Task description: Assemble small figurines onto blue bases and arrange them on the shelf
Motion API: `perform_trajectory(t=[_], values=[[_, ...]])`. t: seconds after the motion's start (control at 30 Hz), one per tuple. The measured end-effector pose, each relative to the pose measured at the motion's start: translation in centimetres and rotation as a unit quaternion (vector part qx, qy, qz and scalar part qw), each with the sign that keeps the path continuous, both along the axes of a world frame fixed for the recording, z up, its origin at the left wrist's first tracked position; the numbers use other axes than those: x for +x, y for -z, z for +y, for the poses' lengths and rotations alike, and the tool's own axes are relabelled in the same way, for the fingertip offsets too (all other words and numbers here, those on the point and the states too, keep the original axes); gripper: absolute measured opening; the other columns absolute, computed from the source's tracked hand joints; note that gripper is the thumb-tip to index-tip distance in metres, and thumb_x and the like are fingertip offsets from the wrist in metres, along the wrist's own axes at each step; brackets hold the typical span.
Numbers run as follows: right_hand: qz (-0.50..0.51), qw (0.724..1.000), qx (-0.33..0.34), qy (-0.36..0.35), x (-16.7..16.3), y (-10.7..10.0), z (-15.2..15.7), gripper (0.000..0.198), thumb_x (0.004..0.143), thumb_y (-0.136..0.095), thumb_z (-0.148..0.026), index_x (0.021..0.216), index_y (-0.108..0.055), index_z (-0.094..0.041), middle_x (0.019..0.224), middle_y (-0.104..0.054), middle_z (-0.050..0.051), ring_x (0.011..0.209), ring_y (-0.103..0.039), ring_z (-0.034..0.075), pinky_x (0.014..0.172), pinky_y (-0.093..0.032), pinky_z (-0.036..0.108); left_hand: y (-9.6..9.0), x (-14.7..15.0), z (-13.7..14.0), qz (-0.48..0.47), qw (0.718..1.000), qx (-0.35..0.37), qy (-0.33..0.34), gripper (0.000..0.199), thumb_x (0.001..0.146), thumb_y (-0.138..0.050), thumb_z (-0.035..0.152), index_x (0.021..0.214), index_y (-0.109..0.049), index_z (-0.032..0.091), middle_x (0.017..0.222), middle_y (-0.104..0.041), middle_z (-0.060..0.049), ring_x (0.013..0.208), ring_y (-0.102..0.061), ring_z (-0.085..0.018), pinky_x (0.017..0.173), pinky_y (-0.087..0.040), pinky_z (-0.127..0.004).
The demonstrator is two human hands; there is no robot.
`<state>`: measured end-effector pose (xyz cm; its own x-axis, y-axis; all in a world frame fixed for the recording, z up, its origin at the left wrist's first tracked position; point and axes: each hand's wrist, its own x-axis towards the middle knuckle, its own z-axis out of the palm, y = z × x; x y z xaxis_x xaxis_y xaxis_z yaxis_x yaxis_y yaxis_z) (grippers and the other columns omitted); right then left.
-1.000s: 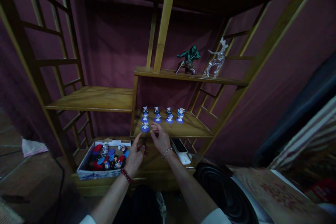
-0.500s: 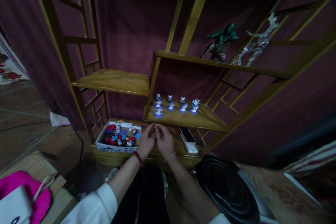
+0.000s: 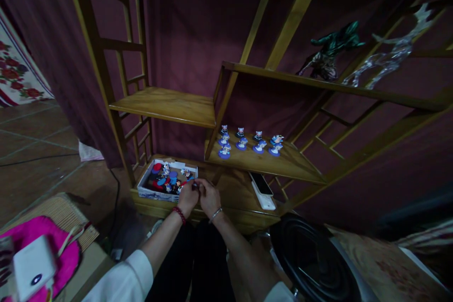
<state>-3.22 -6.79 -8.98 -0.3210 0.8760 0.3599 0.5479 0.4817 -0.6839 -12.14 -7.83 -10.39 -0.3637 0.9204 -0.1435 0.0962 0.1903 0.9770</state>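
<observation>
My left hand (image 3: 188, 197) is at the right front corner of a shallow cardboard box (image 3: 155, 194), its fingers closed. Close against it is my right hand (image 3: 210, 198), fingers curled in, the fingertips of both hands meeting. A small dark bit shows between them, too small to name. Inside the box lie several small figurines (image 3: 165, 169) with red and blue round bases, jumbled together. On the low shelf (image 3: 283, 166) beyond my hands, several little figurines (image 3: 241, 143) stand upright in rows, many on purple bases.
A phone (image 3: 262, 183) lies on a white object (image 3: 266, 202) at the right of the bottom board. Above stand a green figure (image 3: 336, 49) and a clear deer (image 3: 392, 54). A black round-topped item (image 3: 314, 259) is at my right; a white power bank (image 3: 34, 266) lies left.
Both hands have moved left and slightly down, from in front of the shelf to the box's right corner, staying together. The view has shifted a little. The standing figurines keep their places.
</observation>
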Motion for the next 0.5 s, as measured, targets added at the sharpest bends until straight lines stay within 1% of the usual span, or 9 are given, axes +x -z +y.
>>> perform_trajectory(t=[0.13, 0.23, 0.37, 0.5], values=[[-0.017, 0.999, -0.024, -0.019, -1.4, 1.3, 0.1, 0.037, 0.075, -0.037, -0.003, 0.093, -0.062, -0.023, 0.092, -0.065, 0.002, 0.086, -0.06, 0.014, 0.078, -0.046, 0.024, 1.5, -1.5, -0.1, 0.076, 0.997, -0.024, 0.006, 0.025, 0.067, -0.046, 0.005, 0.085, -0.061, 0.013, 0.078, -0.064, -0.008, 0.074, -0.058, -0.016, 0.069, -0.04, -0.026], [-0.04, 0.998, -0.048, -0.019, -2.4, 2.2, 0.2, 0.039, 0.074, -0.038, -0.002, 0.095, -0.062, -0.024, 0.092, -0.066, 0.001, 0.084, -0.061, 0.014, 0.077, -0.046, 0.024, 2.1, -2.6, -0.2, 0.131, 0.99, -0.052, 0.013, 0.026, 0.07, -0.046, 0.009, 0.091, -0.06, 0.012, 0.084, -0.065, -0.011, 0.078, -0.059, -0.019, 0.069, -0.04, -0.027], [-0.069, 0.994, -0.073, -0.032, -3.6, 3.4, 0.6, 0.035, 0.077, -0.039, -0.005, 0.095, -0.063, -0.022, 0.087, -0.068, 0.001, 0.082, -0.062, 0.014, 0.077, -0.046, 0.022, 2.5, -4.0, -0.1, 0.205, 0.974, -0.097, 0.029, 0.029, 0.072, -0.044, 0.013, 0.097, -0.06, 0.015, 0.091, -0.066, -0.012, 0.085, -0.06, -0.02, 0.072, -0.041, -0.026], [-0.092, 0.991, -0.089, -0.041, -4.6, 4.3, 1.3, 0.034, 0.077, -0.04, -0.006, 0.094, -0.064, -0.022, 0.091, -0.068, 0.002, 0.087, -0.061, 0.014, 0.079, -0.044, 0.021, 2.9, -5.4, 0.3, 0.274, 0.952, -0.129, 0.047, 0.031, 0.074, -0.041, 0.014, 0.1, -0.06, 0.016, 0.095, -0.065, -0.011, 0.089, -0.059, -0.02, 0.074, -0.041, -0.026]])
